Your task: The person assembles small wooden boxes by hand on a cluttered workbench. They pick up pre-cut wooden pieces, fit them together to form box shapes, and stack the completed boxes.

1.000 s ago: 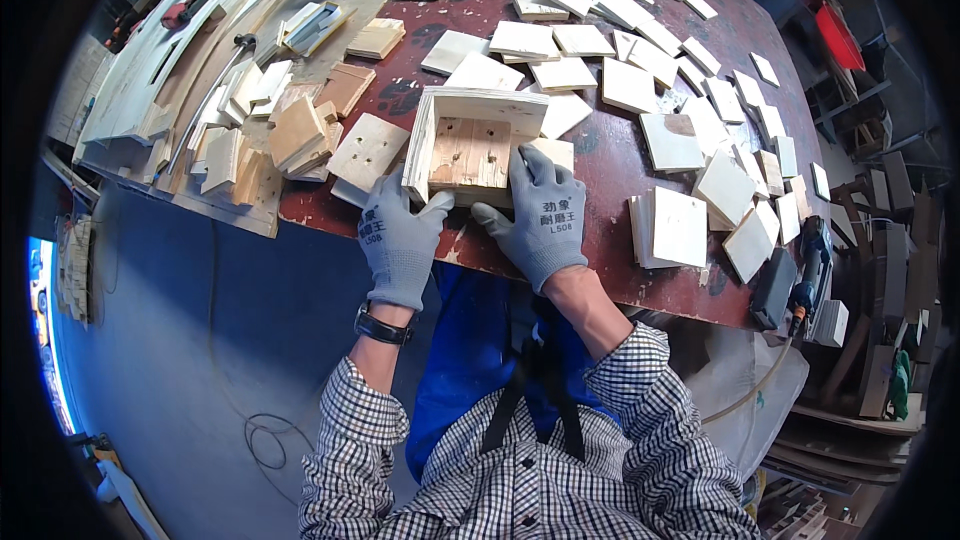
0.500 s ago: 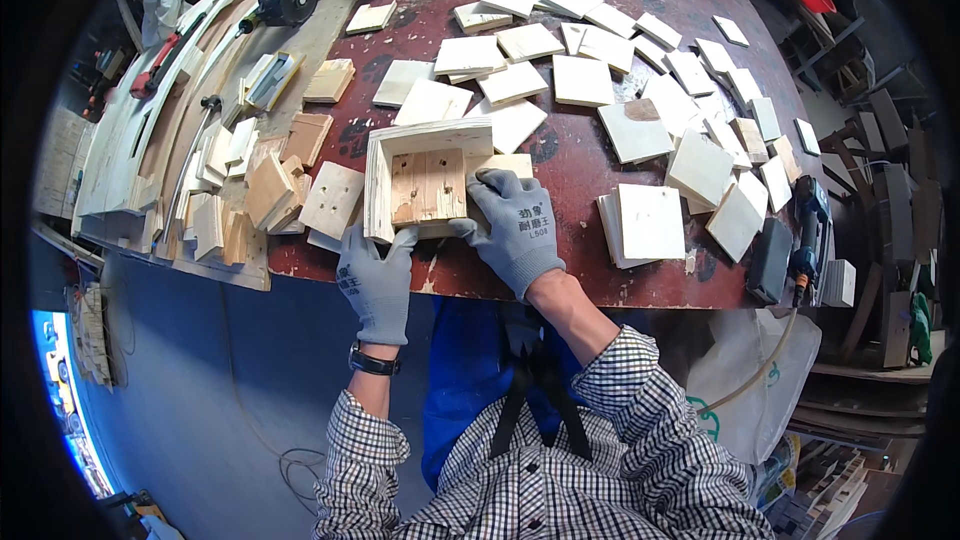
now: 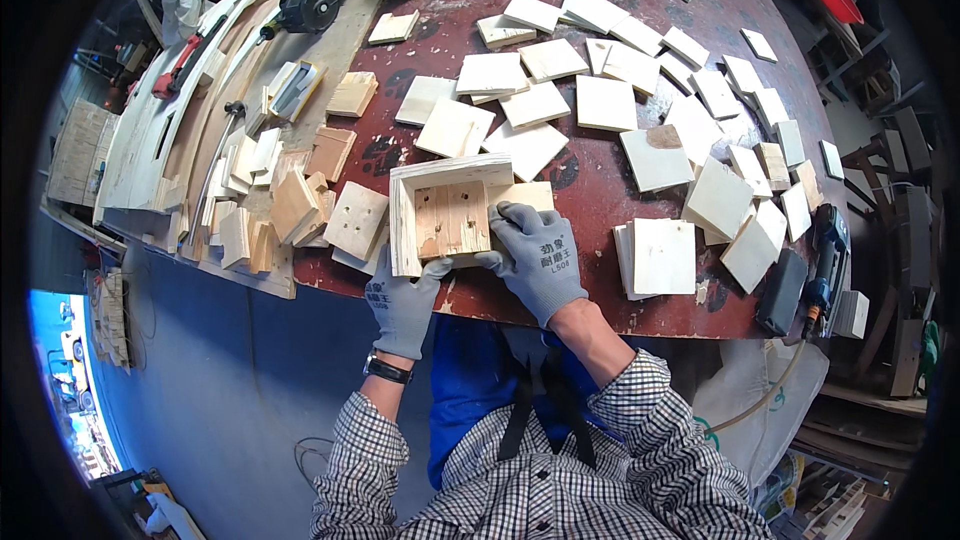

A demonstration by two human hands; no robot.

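A small open wooden box (image 3: 403,225) rests near the front edge of the dark red table, its inside showing a paler plank bottom with several dark holes. My left hand (image 3: 403,305), in a grey work glove, grips the box's near left corner, with the thumb on the near wall and the other fingers hidden beneath. My right hand (image 3: 537,258), gloved alike, closes around the right side of the box. Beside the box's left wall lies a square board with holes (image 3: 355,220). A pale board (image 3: 530,196) sticks out behind my right fingers.
Many pale square boards (image 3: 605,103) lie scattered across the red table (image 3: 450,25). A nail gun (image 3: 826,255) with a hose sits at the right edge. To the left are wood offcuts (image 3: 290,210), a hammer (image 3: 234,110), a circular saw (image 3: 312,6) and a red-handled tool (image 3: 176,68).
The whole view has shifted, so the table and its things appear slightly lower and farther right. Both hands keep their hold on the box, which stays in about the same place on the table.
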